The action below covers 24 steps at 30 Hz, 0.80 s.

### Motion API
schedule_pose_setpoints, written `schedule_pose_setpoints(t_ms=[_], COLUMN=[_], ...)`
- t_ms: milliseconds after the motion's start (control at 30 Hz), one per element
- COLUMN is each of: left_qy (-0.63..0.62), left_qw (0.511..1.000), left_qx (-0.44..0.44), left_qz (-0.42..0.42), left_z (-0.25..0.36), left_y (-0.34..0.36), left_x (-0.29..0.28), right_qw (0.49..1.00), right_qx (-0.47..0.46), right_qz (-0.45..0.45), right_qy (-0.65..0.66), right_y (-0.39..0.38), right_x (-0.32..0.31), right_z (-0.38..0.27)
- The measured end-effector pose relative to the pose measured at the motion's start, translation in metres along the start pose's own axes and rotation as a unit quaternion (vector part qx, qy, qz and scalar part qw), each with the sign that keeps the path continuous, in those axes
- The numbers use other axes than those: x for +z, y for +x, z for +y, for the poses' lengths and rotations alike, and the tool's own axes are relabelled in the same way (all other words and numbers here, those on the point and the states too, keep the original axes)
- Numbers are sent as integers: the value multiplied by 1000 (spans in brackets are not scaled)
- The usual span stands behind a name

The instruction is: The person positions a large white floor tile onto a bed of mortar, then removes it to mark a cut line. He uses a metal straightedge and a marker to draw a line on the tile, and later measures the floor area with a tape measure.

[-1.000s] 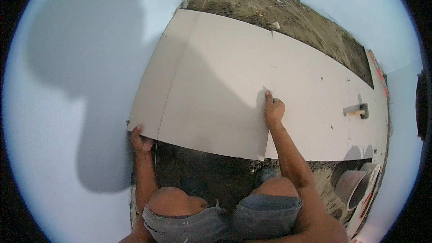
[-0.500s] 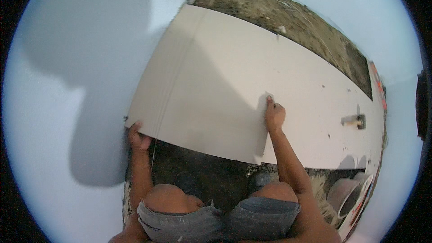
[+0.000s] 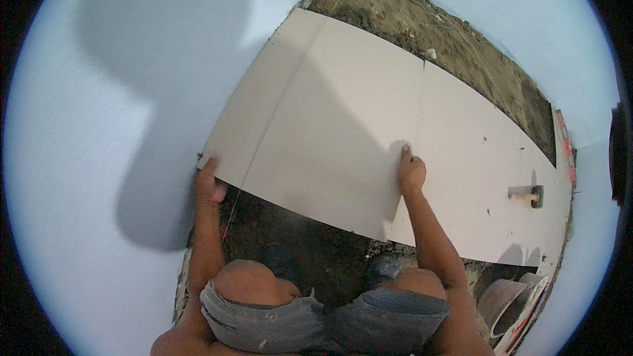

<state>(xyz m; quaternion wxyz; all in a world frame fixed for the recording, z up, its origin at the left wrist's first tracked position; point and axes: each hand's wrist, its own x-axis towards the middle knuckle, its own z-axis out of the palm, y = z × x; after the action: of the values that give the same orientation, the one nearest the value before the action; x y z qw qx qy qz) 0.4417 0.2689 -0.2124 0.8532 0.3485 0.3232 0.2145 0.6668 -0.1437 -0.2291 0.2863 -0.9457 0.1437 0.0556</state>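
Observation:
A large pale floor tile (image 3: 316,105) lies in front of me, its far part lit and its left part in shadow. My left hand (image 3: 211,183) is closed on the tile's near left corner, thumb on top; its other fingers are partly hidden. Along the tile's right edge runs a seam with another pale tile (image 3: 461,178). There my right hand (image 3: 412,173) rests with curled fingers, one fingertip pressed on the seam. Whether it pinches something small I cannot make out. A thin string (image 3: 266,130) stretches lengthwise over the left part of the tile.
A mallet (image 3: 527,195) with a dark head lies on the right-hand tiles. At the lower right stands a bucket (image 3: 500,302). Bare soil (image 3: 389,23) shows beyond the tiles, dark wet ground (image 3: 316,250) before my knees. A red level-like bar (image 3: 566,145) leans at the right wall.
The whole view has shifted, so the tiles and mallet appear farther right. My left hand stays at the corner and my right hand at the seam.

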Motion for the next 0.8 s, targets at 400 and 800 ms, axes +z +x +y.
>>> schedule_pose_setpoints(t_ms=[400,800], left_qy=[36,4], left_qw=[999,1000], left_qx=[29,27], left_qz=[-4,-14], left_z=[16,5], left_y=[5,5], left_x=[2,2], right_qw=[998,992], right_qx=[-47,-64], right_qz=[42,46], right_qy=[15,102], right_y=[0,-3], right_x=[-4,-5], right_z=[-6,8])
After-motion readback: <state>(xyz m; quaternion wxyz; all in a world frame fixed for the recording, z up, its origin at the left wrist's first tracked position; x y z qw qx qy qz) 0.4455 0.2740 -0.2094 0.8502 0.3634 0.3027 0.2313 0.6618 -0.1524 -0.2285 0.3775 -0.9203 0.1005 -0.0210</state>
